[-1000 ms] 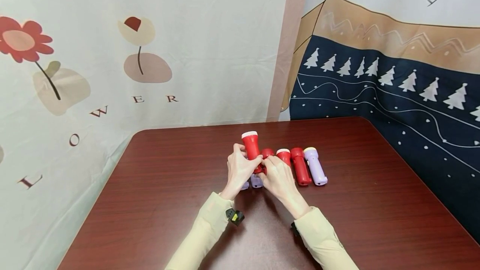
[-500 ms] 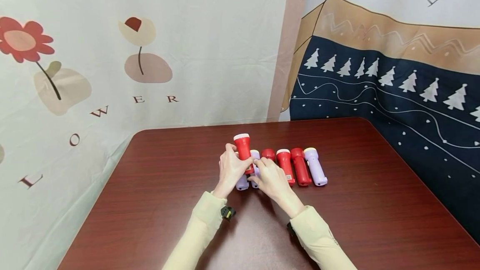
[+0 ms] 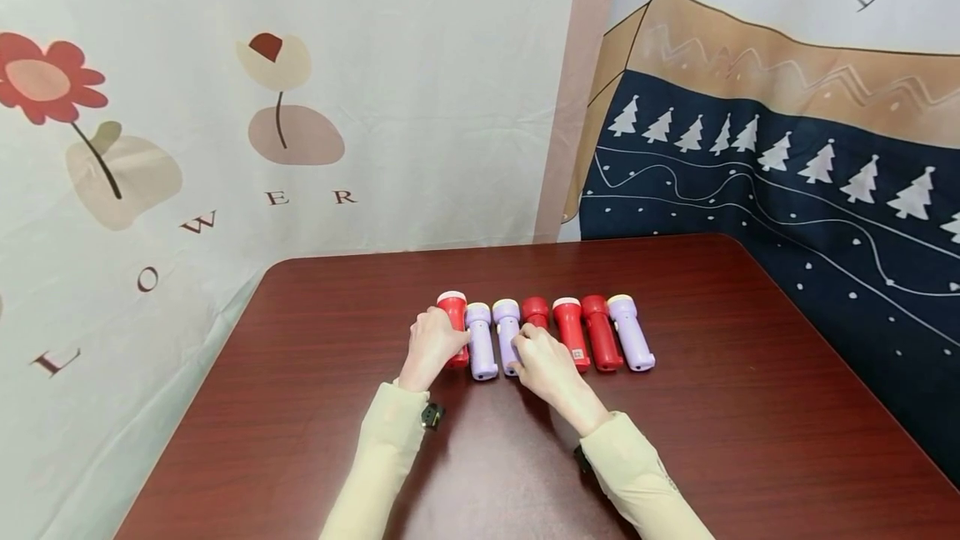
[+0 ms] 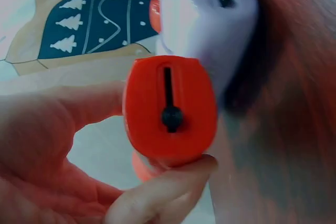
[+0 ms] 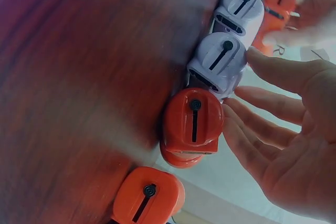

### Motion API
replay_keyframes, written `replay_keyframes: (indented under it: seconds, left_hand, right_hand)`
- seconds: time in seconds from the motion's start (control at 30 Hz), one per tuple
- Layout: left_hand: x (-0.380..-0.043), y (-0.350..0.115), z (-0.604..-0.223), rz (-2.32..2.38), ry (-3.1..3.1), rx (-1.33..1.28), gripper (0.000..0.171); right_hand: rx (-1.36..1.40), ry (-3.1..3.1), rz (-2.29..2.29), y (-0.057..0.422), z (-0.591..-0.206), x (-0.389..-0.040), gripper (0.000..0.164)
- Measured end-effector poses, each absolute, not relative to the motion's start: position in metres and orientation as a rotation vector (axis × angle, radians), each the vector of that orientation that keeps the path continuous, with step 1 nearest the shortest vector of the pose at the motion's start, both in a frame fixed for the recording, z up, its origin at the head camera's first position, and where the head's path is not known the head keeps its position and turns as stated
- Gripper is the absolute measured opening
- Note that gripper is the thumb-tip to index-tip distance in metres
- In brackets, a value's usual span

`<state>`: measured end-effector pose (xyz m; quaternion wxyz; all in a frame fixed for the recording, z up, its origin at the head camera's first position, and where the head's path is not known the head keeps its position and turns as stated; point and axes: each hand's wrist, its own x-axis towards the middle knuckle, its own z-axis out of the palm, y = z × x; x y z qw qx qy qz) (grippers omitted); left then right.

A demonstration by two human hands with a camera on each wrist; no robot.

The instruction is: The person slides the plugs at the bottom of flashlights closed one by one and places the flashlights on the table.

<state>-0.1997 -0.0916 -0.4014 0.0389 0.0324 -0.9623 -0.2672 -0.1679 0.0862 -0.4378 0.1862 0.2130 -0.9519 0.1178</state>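
Observation:
My left hand (image 3: 431, 346) grips a red flashlight with a white rim (image 3: 452, 302) at the left end of a row. In the left wrist view, thumb and fingers pinch its body just behind the red tail end (image 4: 170, 103). Just right of it lies a purple flashlight (image 3: 482, 347). My right hand (image 3: 547, 367) hovers over a second purple flashlight (image 3: 507, 317) and a dark red flashlight (image 3: 536, 310). In the right wrist view, its loosely bent fingers (image 5: 262, 129) touch or nearly touch these two, without closing round either.
Farther right in the row lie a white-rimmed red flashlight (image 3: 570, 330), another dark red flashlight (image 3: 602, 336) and a purple flashlight (image 3: 632, 333). They lie side by side on the brown table (image 3: 337, 340). A printed cloth (image 3: 420, 107) hangs behind the table's far edge.
My left hand has carried the white-rimmed red flashlight left over the purple ones and down to the row's left end. My right hand has shifted slightly left and its fingers have loosened.

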Motion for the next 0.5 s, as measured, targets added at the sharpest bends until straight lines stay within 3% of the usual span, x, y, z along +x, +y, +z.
replay_keyframes:
  seconds: [0.5]
  left_hand:
    - [-0.199,-0.096,-0.418,-0.754,-3.083,0.119,0.035]
  right_hand:
    - [0.610,-2.654,0.317,0.087,-0.439,-0.167,0.023]
